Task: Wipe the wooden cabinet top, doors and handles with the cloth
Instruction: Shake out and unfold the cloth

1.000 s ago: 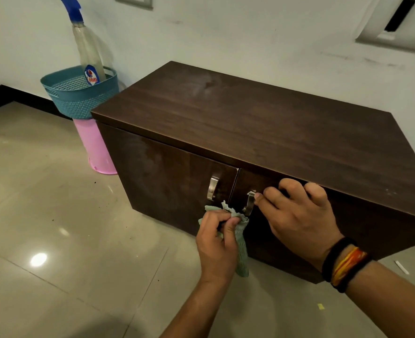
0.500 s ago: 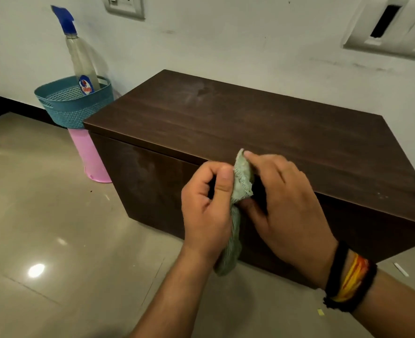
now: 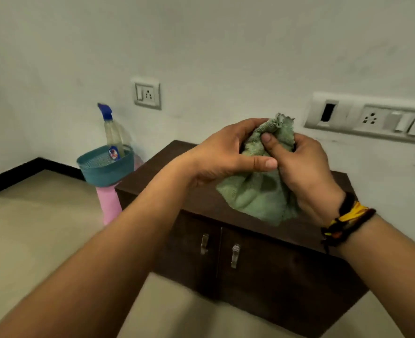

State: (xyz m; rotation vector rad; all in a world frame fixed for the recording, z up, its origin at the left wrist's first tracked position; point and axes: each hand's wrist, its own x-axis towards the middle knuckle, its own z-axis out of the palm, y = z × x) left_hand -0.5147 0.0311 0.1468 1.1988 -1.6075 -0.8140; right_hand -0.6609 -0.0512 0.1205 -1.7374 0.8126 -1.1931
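Observation:
A dark wooden cabinet point(image 3: 270, 284) stands against the wall, with two doors and two metal handles point(image 3: 204, 243) point(image 3: 235, 255) at the middle of its front. Both hands are raised above its top, holding a crumpled green cloth point(image 3: 262, 193) in the air. My left hand point(image 3: 223, 152) grips the cloth's upper part, thumb pointing right. My right hand point(image 3: 301, 167) holds it from the right side, thumb pressed into the folds. The cloth hangs down in front of the cabinet top and hides part of it.
Left of the cabinet a teal basket point(image 3: 105, 167) sits on a pink stand point(image 3: 109, 203) and holds a spray bottle point(image 3: 112, 132) with a blue head. Wall sockets point(image 3: 147, 93) point(image 3: 372, 118) are on the white wall behind. Beige tiled floor lies in front.
Both hands have lifted the cloth away from the right door handle and up above the cabinet top. The camera has tilted up and drawn back, showing more wall.

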